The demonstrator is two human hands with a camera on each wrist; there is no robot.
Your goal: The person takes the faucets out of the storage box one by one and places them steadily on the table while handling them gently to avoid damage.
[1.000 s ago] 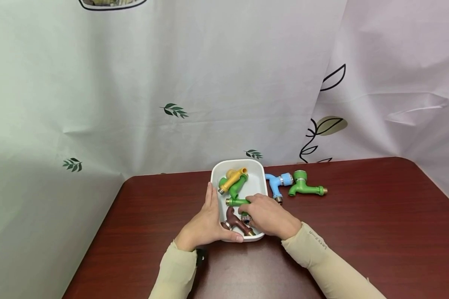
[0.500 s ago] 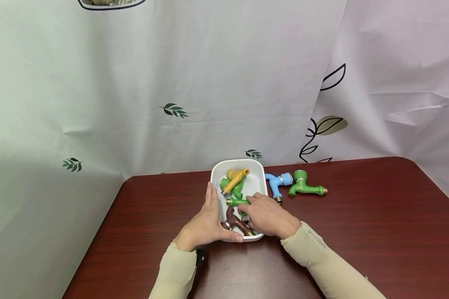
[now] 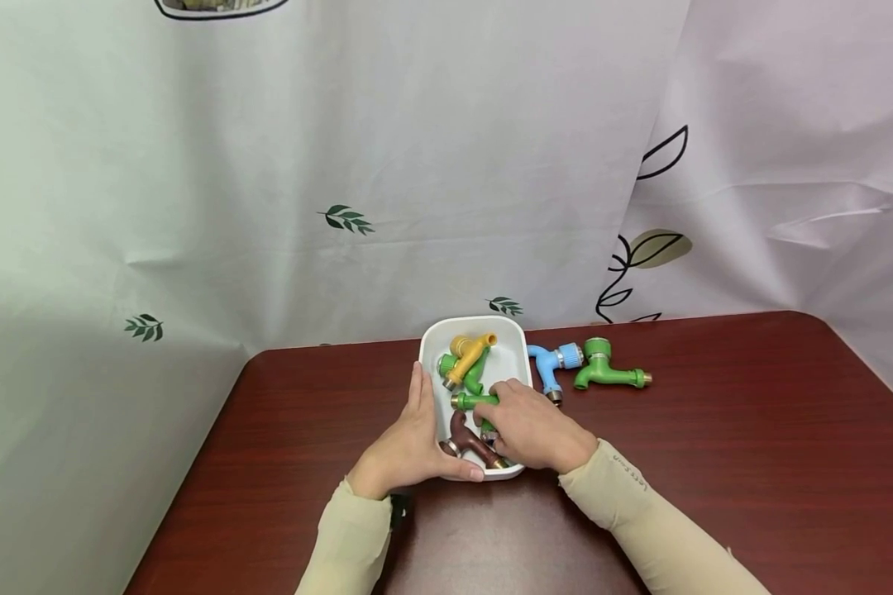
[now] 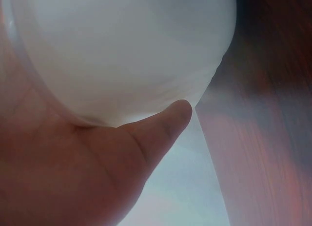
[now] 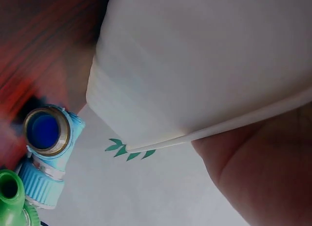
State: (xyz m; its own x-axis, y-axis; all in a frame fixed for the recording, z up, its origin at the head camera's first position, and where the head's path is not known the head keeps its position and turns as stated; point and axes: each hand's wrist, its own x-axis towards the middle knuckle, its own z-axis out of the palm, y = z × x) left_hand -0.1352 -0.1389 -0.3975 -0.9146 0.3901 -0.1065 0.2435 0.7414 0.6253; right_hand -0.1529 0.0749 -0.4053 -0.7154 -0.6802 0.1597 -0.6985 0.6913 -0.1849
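A white tray [image 3: 511,357] holds several plastic taps. My left hand [image 3: 411,446] braces its near left corner, straight fingers along the left side and thumb across the front rim. In the left wrist view the thumb [image 4: 163,126] lies against the tray wall. Reaching over the right rim, my right hand [image 3: 534,426] grips a green tap [image 3: 475,402], whose brass threaded end points left; the hand hides part of it. Just in front lies a brown tap [image 3: 472,442]. Toward the back, a yellow tap [image 3: 470,361] lies across a second green tap [image 3: 476,378].
Right of the tray, a blue tap [image 3: 546,364] and another green tap [image 3: 603,369] lie on the dark red table [image 3: 744,430]. A white patterned sheet [image 3: 417,165] hangs behind the table's back edge.
The yellow tap and the green one under it have shifted slightly within the tray, the yellow tap's threaded end moving right. Both hands have stayed almost still.
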